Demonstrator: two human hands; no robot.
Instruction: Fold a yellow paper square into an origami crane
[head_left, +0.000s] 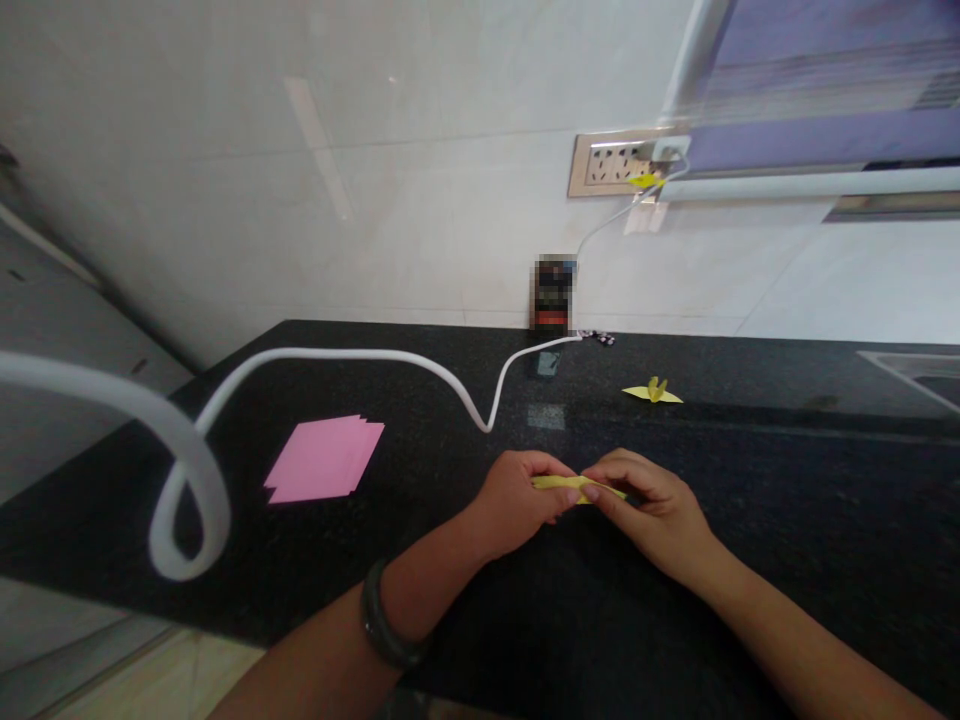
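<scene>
A narrow folded piece of yellow paper point(576, 485) is held just above the black counter point(787, 520) between both hands. My left hand point(517, 500) pinches its left end with fingers curled. My right hand point(651, 505) pinches its right end, thumb on top. A dark bracelet circles my left wrist. A finished yellow folded paper figure point(654, 392) lies on the counter behind my right hand.
A stack of pink paper squares point(324, 458) lies to the left. A white cable point(360, 358) loops across the counter to a small dark device point(553, 296) against the tiled wall, below a wall socket strip point(613, 164). A sink edge point(919, 375) shows far right.
</scene>
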